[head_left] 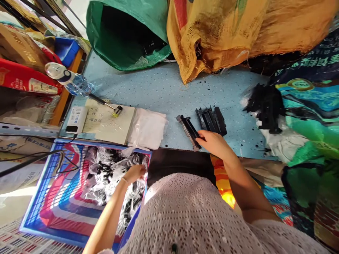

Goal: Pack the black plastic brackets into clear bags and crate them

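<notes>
Blue basket (pixel 36 189): bagged black parts (pixel 106 176) lie inside; your left hand (pixel 135 173) is over them at its right side, grip cannot be told; right of the basket, on the table (pixel 148 86), the black part (pixel 189 132) lies slanted; your right hand (pixel 212 141) pinches its near end, fingers narrow; grouped black pieces (pixel 212 120) sit just beyond that hand.

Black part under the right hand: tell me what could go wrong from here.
The black part reaches the table's near edge, so a nudge from the right hand might drop it. The thin white bags lie near the edge beside the blue basket; some could slide in.
</notes>
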A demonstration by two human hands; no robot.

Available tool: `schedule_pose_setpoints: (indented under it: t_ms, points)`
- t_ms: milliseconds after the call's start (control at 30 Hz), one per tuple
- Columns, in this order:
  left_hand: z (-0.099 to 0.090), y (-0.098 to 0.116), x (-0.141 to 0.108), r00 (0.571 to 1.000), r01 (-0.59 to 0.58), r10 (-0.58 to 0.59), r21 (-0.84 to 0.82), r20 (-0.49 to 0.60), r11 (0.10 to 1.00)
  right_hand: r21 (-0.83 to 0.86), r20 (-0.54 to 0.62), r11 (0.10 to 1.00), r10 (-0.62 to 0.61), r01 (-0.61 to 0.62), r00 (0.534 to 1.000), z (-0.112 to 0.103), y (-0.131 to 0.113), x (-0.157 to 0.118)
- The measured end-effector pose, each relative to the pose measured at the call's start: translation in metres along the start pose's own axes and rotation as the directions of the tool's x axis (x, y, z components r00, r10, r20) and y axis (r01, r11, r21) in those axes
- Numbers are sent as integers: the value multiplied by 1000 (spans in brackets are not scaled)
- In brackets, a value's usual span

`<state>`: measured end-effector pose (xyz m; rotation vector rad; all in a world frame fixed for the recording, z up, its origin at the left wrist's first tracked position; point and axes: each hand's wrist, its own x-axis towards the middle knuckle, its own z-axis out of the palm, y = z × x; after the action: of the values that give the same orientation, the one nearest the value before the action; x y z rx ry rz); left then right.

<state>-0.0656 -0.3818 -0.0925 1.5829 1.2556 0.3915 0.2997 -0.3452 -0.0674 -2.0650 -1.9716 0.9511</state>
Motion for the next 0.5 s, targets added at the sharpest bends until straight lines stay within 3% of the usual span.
schedule_pose_setpoints:
  t_ms: [67,133,200,267,333,400,500]
  points:
    - [8,11,29,997,-22,25,34,-76,999,432,16,902,-11,3,1000,12,2,11]
    - [18,27,66,958,-81,128,188,-256,979,760,63,648,-12,-40,998,27,-1,21]
    - [24,40,102,895,-105,253,380,-366,919,908,111,410,-27,-90,993,39,-7,27]
    - [21,46,129,893,-95,262,416,-365,904,960,159,245,-66,-139,985,43,-12,29]
    - [10,43,141,924,-74,156,238,-350,969,972,213,132,-129,-196,969,42,-19,30]
    - [-3,38,142,939,-46,21,-65,-343,997,964,266,72,-213,-256,940,40,-31,35]
    - [-13,35,135,956,-35,-88,-406,-280,913,949,305,23,-320,-314,897,47,-57,51]
